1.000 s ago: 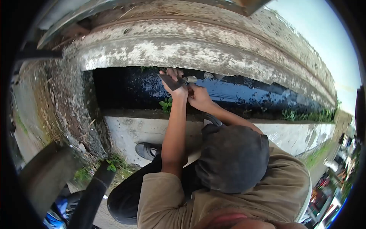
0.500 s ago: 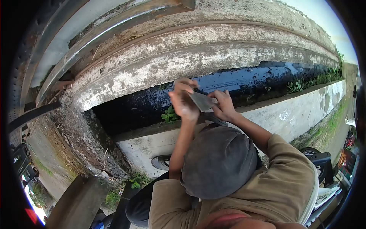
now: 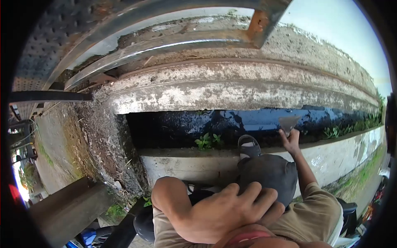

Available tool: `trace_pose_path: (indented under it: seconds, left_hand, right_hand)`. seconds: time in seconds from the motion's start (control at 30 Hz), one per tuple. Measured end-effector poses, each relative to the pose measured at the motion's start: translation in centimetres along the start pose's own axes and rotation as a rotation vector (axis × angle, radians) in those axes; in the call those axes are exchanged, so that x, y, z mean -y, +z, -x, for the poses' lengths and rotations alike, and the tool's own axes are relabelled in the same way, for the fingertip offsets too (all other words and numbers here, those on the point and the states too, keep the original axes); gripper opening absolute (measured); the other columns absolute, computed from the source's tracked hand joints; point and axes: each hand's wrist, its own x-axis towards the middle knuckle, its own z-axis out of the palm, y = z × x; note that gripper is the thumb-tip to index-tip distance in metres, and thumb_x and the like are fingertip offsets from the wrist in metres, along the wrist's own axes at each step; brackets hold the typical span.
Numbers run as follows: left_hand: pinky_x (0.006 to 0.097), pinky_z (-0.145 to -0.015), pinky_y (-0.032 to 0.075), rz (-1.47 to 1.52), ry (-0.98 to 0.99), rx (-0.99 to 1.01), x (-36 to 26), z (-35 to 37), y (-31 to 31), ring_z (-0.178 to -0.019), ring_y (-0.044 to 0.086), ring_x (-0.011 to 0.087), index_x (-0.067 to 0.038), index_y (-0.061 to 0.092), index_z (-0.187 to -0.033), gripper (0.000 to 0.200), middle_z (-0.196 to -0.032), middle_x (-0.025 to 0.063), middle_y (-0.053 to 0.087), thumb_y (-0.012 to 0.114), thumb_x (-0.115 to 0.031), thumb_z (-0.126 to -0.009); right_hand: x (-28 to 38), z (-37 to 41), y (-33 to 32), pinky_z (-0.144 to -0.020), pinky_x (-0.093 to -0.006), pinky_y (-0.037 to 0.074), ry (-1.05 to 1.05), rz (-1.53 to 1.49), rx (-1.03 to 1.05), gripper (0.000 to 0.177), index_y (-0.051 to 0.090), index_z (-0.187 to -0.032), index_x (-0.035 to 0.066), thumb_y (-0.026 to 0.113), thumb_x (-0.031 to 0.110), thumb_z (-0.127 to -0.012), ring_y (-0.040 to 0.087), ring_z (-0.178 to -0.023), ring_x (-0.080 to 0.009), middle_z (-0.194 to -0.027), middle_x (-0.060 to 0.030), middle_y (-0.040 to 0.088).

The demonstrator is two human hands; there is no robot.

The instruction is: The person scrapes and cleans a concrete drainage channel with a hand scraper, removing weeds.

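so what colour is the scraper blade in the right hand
Dull grey scraper blade, best seen in the head view.

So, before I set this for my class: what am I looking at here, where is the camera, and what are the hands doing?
There is no machine: a person wears one wide-angle camera on the head, which bends straight lines. It looks down past their dark cap. They face a weathered concrete wall with a black band above a pale ledge. The right hand reaches out and holds a flat scraper up at that band. The left hand lies close to the lens, by the cap; whether it grips anything is unclear. A sandalled foot shows at the ledge near small weeds.
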Motion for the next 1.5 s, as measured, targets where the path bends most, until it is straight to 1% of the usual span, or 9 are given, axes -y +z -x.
trace_pose_path:
  seconds: [0.1,0.27,0.6,0.8,0.9,1.0,1.2,1.4,1.5]
  left_hand:
    - [0.0256,-0.05,0.038,0.023,0.033,0.066,-0.4,-0.9,0.7,-0.077,0.053,0.0169,-0.009,0.063,-0.101,0.026,-0.099,0.0041,0.057,0.053,-0.026,-0.084]
    - [0.0253,-0.049,0.036,0.051,0.11,-0.08,-0.8,-1.5,1.0,-0.076,0.053,0.0152,-0.011,0.062,-0.099,0.023,-0.096,0.004,0.055,0.053,-0.026,-0.085]
    - [0.0407,-0.077,0.052,0.151,-0.462,-0.143,10.4,0.6,2.0,-0.099,0.059,0.0295,-0.004,0.056,-0.104,0.038,-0.114,0.013,0.056,0.075,-0.017,-0.073]
    - [0.0643,-0.112,0.005,-0.472,-0.748,-0.162,19.1,1.4,18.4,-0.144,-0.002,0.048,-0.004,0.016,-0.152,0.088,-0.157,0.0269,0.002,0.043,-0.062,-0.091]
    - [0.0735,-0.106,-0.002,-0.317,-0.469,0.046,14.9,-0.2,21.0,-0.142,0.006,0.0524,0.0,0.036,-0.143,0.09,-0.155,0.0263,0.014,0.06,-0.061,-0.081]
    - [0.0374,-0.098,0.049,0.031,0.145,0.071,13.6,1.0,22.4,-0.114,0.061,0.0269,-0.012,0.065,-0.113,0.041,-0.118,0.006,0.065,0.076,-0.027,-0.077]
    - [0.0482,-0.103,0.043,-0.203,-0.17,-0.26,15.9,-0.2,18.0,-0.123,0.053,0.0359,0.001,0.062,-0.115,0.034,-0.127,0.0178,0.058,0.065,-0.01,-0.083]
    - [0.047,-0.098,0.047,-0.314,-0.191,-0.223,14.6,-0.5,21.5,-0.117,0.057,0.0366,-0.001,0.062,-0.115,0.033,-0.127,0.0179,0.058,0.065,-0.009,-0.083]
    - [0.0371,-0.091,0.052,0.711,-0.514,-0.256,11.1,-2.8,24.9,-0.103,0.065,0.026,0.002,0.059,-0.116,0.032,-0.117,0.0177,0.063,0.062,-0.018,-0.091]
  right_hand:
    - [1.2,-0.1,1.4,-0.06,-0.0399,0.047,-0.029,0.1,0.087,0.023,0.064,-0.087,0.001,0.067,0.024,-0.087,0.061,-0.069,-0.041,-0.073,-0.0193,0.063]
    - [4.1,0.3,2.8,-0.06,-0.0349,0.048,0.146,-0.058,0.017,0.017,0.065,-0.089,0.002,0.063,0.019,-0.09,0.064,-0.063,-0.0205,-0.07,-0.0142,0.063]
    - [-0.2,2.4,-0.5,-0.063,-0.0376,0.047,0.037,-0.036,-0.181,0.032,0.055,-0.117,0.002,0.053,0.026,-0.095,0.058,-0.065,-0.0354,-0.08,-0.0184,0.061]
    - [-3.7,1.4,-1.5,-0.048,-0.0226,0.039,0.16,-0.57,-0.554,0.034,0.054,-0.088,0.002,0.037,0.028,-0.104,0.048,-0.048,-0.0095,-0.063,-0.0009,0.054]
    - [-1.7,-0.8,-1.3,-0.051,-0.033,0.043,0.307,-0.343,-0.407,0.035,0.054,-0.083,0.002,0.043,0.029,-0.102,0.054,-0.051,-0.0163,-0.059,-0.0079,0.054]
    - [-0.5,-0.5,-2.8,-0.055,-0.0412,0.045,0.189,0.106,-0.028,0.032,0.057,-0.084,0.0,0.05,0.029,-0.098,0.058,-0.053,-0.0259,-0.062,-0.0199,0.054]
    - [2.8,-2.8,-7.3,-0.05,-0.0363,0.045,0.279,0.179,-0.268,0.039,0.06,-0.083,-0.001,0.048,0.032,-0.1,0.061,-0.051,-0.0273,-0.058,-0.018,0.055]
    - [4.3,1.8,-5.6,-0.053,-0.0413,0.047,0.12,0.207,0.199,0.028,0.054,-0.091,0.0,0.049,0.026,-0.099,0.061,-0.057,-0.0344,-0.059,-0.0173,0.055]
    - [7.1,3.5,-4.8,-0.051,-0.0351,0.048,0.34,-0.1,0.165,0.02,0.051,-0.1,-0.001,0.046,0.018,-0.1,0.063,-0.053,-0.0223,-0.058,-0.0098,0.055]
